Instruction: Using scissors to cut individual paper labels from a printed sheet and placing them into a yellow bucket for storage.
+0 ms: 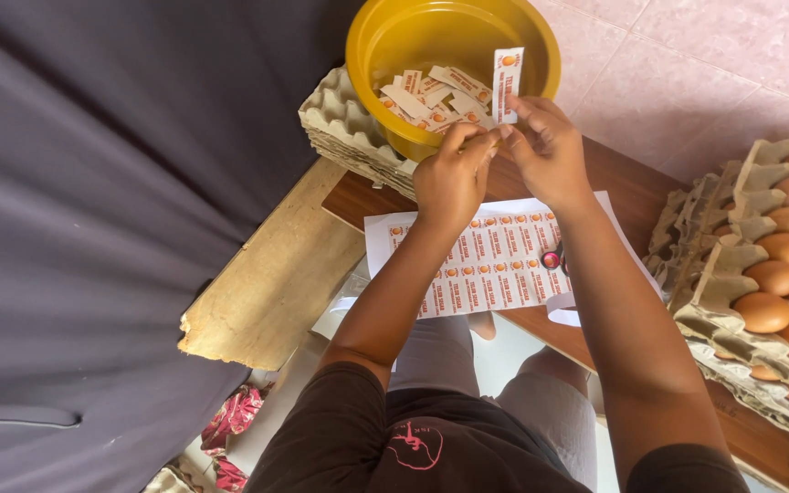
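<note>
My right hand (548, 146) pinches a small white paper label (507, 84) with an orange mark, holding it upright over the yellow bowl (541, 55). My left hand (452, 173) is closed beside it, fingertips meeting the right hand's; what it grips is hidden. Several cut labels (431, 99) lie in the bowl. A printed sheet of labels (490, 265) lies on the brown wooden board (632, 183) under my forearms. A pink-handled tool (552, 260), perhaps scissors, rests on the sheet, mostly hidden by my right arm.
Stacked empty egg cartons (349, 128) sit under the bowl. Trays of brown eggs (783, 265) stand at the right. A grey curtain (93, 228) fills the left. A rough plank (267, 283) juts out at lower left. Pink floor tiles (705, 73) lie beyond.
</note>
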